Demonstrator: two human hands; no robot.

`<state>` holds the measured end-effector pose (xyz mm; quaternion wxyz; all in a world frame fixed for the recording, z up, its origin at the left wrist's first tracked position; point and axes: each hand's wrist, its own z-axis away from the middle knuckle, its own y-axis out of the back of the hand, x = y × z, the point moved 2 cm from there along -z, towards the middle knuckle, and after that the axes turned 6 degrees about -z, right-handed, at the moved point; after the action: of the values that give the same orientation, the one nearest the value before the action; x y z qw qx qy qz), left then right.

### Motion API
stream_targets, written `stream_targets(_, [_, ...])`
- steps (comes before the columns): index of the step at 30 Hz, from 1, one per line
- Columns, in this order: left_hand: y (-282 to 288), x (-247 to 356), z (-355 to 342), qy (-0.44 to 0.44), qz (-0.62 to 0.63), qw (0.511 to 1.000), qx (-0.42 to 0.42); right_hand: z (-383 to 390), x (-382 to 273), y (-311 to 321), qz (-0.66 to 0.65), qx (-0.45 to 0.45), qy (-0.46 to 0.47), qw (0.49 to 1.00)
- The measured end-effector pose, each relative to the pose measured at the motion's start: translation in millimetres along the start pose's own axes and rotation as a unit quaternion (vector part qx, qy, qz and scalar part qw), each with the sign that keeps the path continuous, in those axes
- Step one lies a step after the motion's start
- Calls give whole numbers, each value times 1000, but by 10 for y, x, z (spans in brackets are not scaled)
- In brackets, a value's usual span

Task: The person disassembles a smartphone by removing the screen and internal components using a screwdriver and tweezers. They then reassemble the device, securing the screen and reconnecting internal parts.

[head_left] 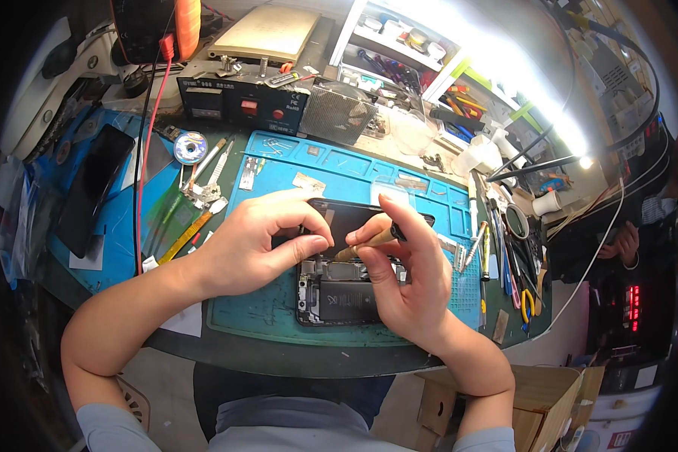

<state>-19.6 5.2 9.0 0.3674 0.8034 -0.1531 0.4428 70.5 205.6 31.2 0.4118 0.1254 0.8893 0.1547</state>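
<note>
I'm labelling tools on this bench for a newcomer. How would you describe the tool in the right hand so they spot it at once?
Start at the blue work mat in the middle of the bench, then the opened phone lying on it. The tool is the short stick with a tan tip pinched in the right hand above the phone's insides, unlike the tweezers and screwdrivers lying loose along the mat's right edge.

I read the desk (279,354) as evenly bright. A strip lamp (505,68) at its far right corner blows out to white glare. Soft shadows; fisheye bends edges, rim vignetted black, periphery slightly blurred.
</note>
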Motion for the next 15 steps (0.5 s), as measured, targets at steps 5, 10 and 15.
stream_targets(5, [-13, -39, 14, 30, 36, 999, -1, -37, -38, 14, 30, -4, 5, 1000])
stream_targets(10, [-19, -41, 25, 67, 78, 995, 6, -127, -69, 58, 86, -27, 65, 994])
stream_targets(15, [-15, -74, 30, 81, 99, 992, -12, -165, -112, 14, 47, -12, 63, 997])
